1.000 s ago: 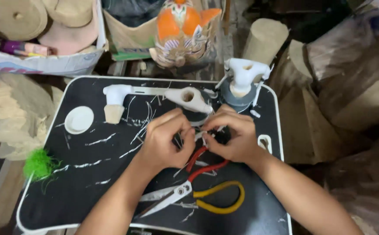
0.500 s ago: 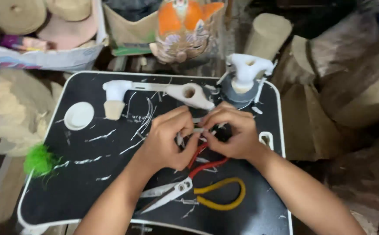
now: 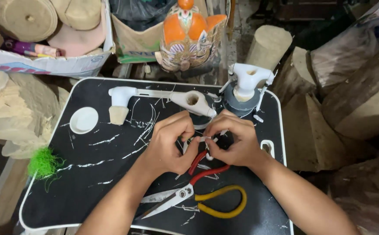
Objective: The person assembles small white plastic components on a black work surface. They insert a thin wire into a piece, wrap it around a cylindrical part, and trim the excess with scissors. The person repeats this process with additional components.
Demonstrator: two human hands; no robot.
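Both forearms reach in from below. The left hand (image 3: 170,142) and right hand (image 3: 235,141) meet fingertip to fingertip, fingers curled and pinched together.

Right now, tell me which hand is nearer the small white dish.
Left. The left hand sits to the right of the white dish, apart from it; the right hand lies farther right, beyond the left.

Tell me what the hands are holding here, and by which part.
Both hands pinch one small white strip between them. The left hand grips its left end, the right hand its right end, with thumb and fingers. What the piece is cannot be told.
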